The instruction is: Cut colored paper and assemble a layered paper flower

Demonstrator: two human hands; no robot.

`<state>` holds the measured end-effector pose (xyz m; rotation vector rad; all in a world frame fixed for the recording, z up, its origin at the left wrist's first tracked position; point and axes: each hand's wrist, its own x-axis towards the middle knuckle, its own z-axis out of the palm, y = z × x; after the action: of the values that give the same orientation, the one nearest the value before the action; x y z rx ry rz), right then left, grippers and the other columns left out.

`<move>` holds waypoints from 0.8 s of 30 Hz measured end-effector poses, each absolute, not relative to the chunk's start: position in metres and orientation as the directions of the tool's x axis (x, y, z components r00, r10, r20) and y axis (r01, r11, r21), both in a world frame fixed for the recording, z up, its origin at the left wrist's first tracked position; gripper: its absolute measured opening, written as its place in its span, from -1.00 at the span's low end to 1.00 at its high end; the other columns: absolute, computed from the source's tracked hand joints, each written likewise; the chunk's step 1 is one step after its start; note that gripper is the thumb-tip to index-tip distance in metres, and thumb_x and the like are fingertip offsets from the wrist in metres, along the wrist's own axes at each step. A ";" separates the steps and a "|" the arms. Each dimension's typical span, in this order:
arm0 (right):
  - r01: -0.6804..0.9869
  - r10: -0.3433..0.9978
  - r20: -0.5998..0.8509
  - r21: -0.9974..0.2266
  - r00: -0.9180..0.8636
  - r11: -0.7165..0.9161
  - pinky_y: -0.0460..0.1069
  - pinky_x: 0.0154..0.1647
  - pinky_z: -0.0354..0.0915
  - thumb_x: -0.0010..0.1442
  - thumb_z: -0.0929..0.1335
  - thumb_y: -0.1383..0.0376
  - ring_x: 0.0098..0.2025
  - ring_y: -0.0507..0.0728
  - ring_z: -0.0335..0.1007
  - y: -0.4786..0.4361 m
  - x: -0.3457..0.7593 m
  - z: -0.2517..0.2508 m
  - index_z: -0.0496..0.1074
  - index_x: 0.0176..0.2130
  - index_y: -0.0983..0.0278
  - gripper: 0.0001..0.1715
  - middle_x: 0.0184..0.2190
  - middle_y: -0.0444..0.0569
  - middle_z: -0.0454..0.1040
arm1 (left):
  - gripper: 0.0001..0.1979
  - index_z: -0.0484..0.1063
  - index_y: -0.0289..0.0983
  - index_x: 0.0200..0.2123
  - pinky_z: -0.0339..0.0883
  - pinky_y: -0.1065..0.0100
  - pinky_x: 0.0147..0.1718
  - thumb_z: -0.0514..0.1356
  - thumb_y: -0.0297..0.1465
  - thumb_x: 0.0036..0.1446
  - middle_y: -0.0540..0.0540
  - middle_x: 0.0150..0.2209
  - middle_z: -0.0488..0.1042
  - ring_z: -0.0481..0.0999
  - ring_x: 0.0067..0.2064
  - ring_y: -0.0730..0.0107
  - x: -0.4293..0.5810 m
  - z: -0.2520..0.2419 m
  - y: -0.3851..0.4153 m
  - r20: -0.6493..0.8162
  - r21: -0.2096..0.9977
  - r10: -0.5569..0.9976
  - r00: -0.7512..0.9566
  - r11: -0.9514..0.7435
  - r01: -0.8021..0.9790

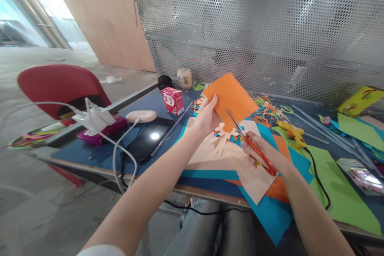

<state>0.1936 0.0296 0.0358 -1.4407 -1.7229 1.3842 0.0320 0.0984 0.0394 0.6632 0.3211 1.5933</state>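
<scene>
My left hand (209, 114) pinches a sheet of orange paper (231, 94) by its left edge, thumb on top, and holds it raised over the table. Red-handled scissors (259, 153) are in my right hand (255, 146), fingers through the handles. Their blades point up and left and lie against the lower edge of the orange paper; whether they are parted there I cannot make out. Below, a paper flower (225, 130) with fringed peach and blue petals and an orange centre lies on peach paper (207, 156), with blue sheets (210, 174) underneath.
To the right are a yellow glue gun (292, 131), green sheets (339, 180) and clear glue sticks (327, 128). Paper scraps (267, 110) lie behind. On the left are a phone (148, 138), a red box (172, 101) and a white charger with cables (94, 118). A perforated metal panel (258, 28) stands behind.
</scene>
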 end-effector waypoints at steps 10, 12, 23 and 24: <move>0.392 0.924 -0.151 -0.920 -0.351 -0.002 -0.12 -0.77 0.22 0.03 0.27 -0.07 -0.75 -0.07 0.06 0.034 0.199 0.023 0.06 -0.40 0.19 -0.56 -0.70 -0.32 0.10 | -0.72 0.39 -0.20 -0.08 0.27 0.33 0.03 0.07 -0.50 0.15 -0.04 -0.14 0.53 0.45 0.00 0.38 0.033 0.038 0.096 0.268 0.513 0.963 0.020 -0.126 -0.849; 0.421 0.925 -0.151 -0.907 -0.349 0.011 -0.12 -0.76 0.22 0.01 0.31 -0.03 -0.73 -0.06 0.09 0.033 0.199 0.024 0.06 -0.41 0.19 -0.57 -0.71 -0.33 0.09 | -0.74 0.40 -0.20 -0.09 0.28 0.32 0.02 0.07 -0.49 0.14 -0.04 -0.15 0.53 0.45 0.00 0.36 0.033 0.037 0.097 0.264 0.525 0.964 0.036 -0.112 -0.843; 0.365 0.934 -0.140 -0.931 -0.330 -0.011 -0.13 -0.79 0.17 -0.01 0.31 -0.02 -0.77 -0.06 0.03 0.034 0.197 0.024 0.06 -0.42 0.18 -0.59 -0.74 -0.35 0.04 | -0.74 0.41 -0.19 -0.09 0.30 0.27 0.00 0.11 -0.44 0.12 -0.05 -0.11 0.52 0.44 0.01 0.31 0.034 0.035 0.096 0.278 0.592 0.959 0.056 -0.125 -0.796; 0.349 0.933 -0.143 -0.937 -0.331 -0.020 -0.12 -0.79 0.17 0.01 0.27 -0.06 -0.77 -0.06 0.03 0.035 0.197 0.024 0.06 -0.42 0.18 -0.58 -0.73 -0.35 0.05 | -0.74 0.41 -0.20 -0.10 0.30 0.27 0.00 0.11 -0.44 0.12 -0.04 -0.12 0.52 0.44 0.01 0.32 0.034 0.035 0.095 0.285 0.593 0.957 0.062 -0.125 -0.795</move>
<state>0.1973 0.0348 0.0240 -1.3409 -1.7054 1.3574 0.0336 0.0955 0.0351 0.7483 0.2781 1.5303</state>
